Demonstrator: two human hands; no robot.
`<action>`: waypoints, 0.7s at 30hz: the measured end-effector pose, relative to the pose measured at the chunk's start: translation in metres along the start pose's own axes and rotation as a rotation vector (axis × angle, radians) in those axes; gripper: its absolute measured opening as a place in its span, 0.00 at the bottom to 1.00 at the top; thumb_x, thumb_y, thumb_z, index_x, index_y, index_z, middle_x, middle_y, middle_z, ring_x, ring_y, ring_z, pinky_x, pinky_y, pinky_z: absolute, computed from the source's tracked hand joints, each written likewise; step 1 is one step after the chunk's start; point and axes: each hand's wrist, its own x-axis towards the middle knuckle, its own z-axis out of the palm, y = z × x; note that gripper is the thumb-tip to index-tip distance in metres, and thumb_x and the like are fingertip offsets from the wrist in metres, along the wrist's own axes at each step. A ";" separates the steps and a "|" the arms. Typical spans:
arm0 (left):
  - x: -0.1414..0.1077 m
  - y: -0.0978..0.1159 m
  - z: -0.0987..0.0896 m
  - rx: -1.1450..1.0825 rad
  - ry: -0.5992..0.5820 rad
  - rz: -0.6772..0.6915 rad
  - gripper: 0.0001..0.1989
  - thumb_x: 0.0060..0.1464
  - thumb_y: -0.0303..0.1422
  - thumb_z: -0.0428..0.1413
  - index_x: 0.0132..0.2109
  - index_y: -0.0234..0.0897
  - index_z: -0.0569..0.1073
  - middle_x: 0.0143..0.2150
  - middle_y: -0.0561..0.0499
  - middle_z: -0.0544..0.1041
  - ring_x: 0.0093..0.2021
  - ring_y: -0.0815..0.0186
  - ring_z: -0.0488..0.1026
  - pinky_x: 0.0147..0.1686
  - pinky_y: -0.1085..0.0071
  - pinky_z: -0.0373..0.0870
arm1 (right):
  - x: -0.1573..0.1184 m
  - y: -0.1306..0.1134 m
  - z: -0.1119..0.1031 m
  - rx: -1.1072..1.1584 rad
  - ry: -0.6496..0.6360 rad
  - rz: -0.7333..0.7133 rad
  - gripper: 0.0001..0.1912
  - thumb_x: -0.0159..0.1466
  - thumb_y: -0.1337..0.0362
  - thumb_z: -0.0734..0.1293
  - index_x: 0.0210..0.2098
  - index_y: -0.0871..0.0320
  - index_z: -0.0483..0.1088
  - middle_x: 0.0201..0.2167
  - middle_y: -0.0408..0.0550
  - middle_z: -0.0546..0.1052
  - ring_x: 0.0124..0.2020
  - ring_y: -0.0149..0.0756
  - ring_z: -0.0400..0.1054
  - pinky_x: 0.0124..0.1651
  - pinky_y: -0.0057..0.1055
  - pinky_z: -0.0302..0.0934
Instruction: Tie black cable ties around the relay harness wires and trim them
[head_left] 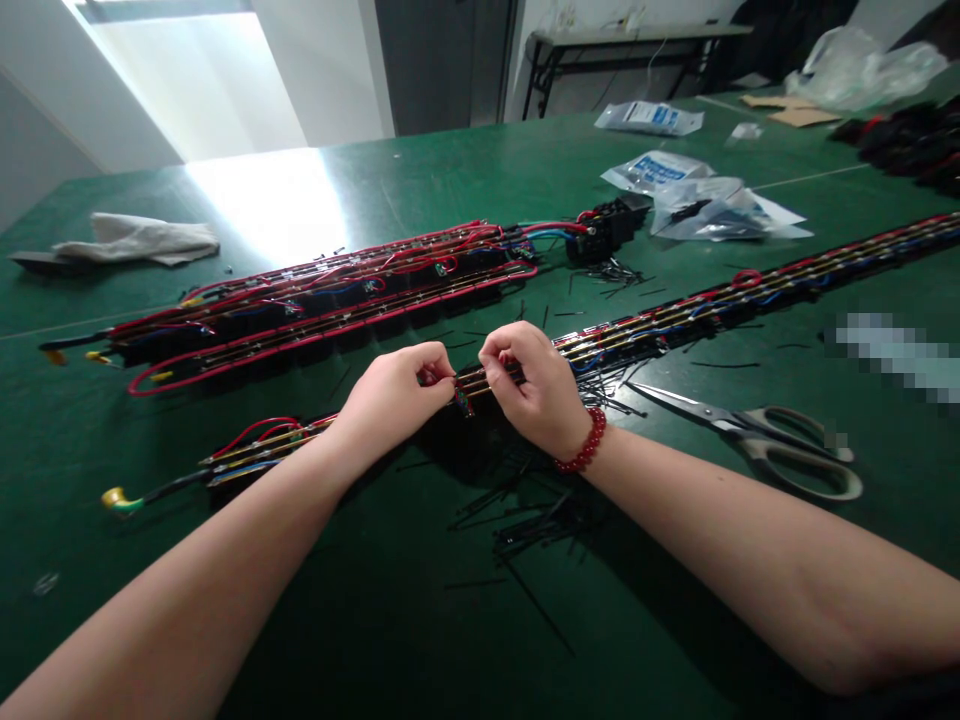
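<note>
A long wiring strip (637,335) with red, blue and gold-coloured wires runs diagonally across the green table. My left hand (405,395) is on the strip near the middle, thumb and forefinger pinched together at a small bundle of thin coloured wires (464,401). Just to its right, my right hand (529,385) is closed at the strip, fingers curled and a red bead bracelet at the wrist. What lies between the fingertips of either hand is too small to make out. The strip's left end has a yellow connector (118,501).
Scissors (750,430) lie right of my right hand, beside scattered black cable ties (540,525). Behind are more wired strips (337,290), a black connector block (604,232), plastic packets (660,172) and a glove (139,240). A plastic bag (855,70) is at the far right.
</note>
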 end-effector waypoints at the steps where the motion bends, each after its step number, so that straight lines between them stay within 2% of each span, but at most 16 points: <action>1: 0.000 0.000 0.000 0.002 -0.005 -0.004 0.04 0.50 0.32 0.55 0.31 0.40 0.74 0.29 0.57 0.76 0.31 0.69 0.71 0.33 0.71 0.64 | 0.000 0.002 0.000 0.028 0.032 0.031 0.07 0.66 0.72 0.59 0.37 0.53 0.62 0.35 0.44 0.69 0.38 0.32 0.66 0.38 0.30 0.65; 4: 0.001 -0.002 0.001 -0.010 -0.022 -0.005 0.04 0.51 0.33 0.55 0.31 0.40 0.74 0.29 0.57 0.76 0.31 0.68 0.71 0.32 0.71 0.64 | 0.000 0.006 0.000 0.068 0.071 0.100 0.06 0.67 0.71 0.58 0.38 0.53 0.61 0.35 0.44 0.69 0.37 0.32 0.66 0.37 0.31 0.67; 9: 0.003 -0.007 0.003 -0.116 0.015 0.015 0.05 0.51 0.32 0.56 0.36 0.40 0.76 0.32 0.56 0.77 0.34 0.68 0.73 0.35 0.72 0.66 | -0.001 0.003 0.002 -0.060 -0.140 -0.046 0.06 0.67 0.71 0.59 0.41 0.54 0.63 0.38 0.47 0.73 0.41 0.36 0.69 0.45 0.36 0.66; 14: 0.005 -0.009 0.002 -0.194 0.043 0.020 0.05 0.52 0.35 0.57 0.34 0.39 0.75 0.31 0.55 0.77 0.32 0.68 0.72 0.35 0.72 0.65 | 0.000 0.000 0.003 -0.094 -0.143 -0.005 0.08 0.65 0.72 0.61 0.42 0.55 0.63 0.38 0.48 0.74 0.39 0.36 0.68 0.43 0.34 0.65; 21: 0.006 -0.011 0.002 -0.176 0.048 0.052 0.04 0.54 0.33 0.56 0.35 0.38 0.74 0.31 0.55 0.76 0.33 0.68 0.71 0.37 0.71 0.65 | 0.000 0.002 0.002 -0.138 -0.227 -0.082 0.06 0.64 0.73 0.60 0.38 0.57 0.66 0.35 0.48 0.75 0.38 0.38 0.67 0.43 0.34 0.62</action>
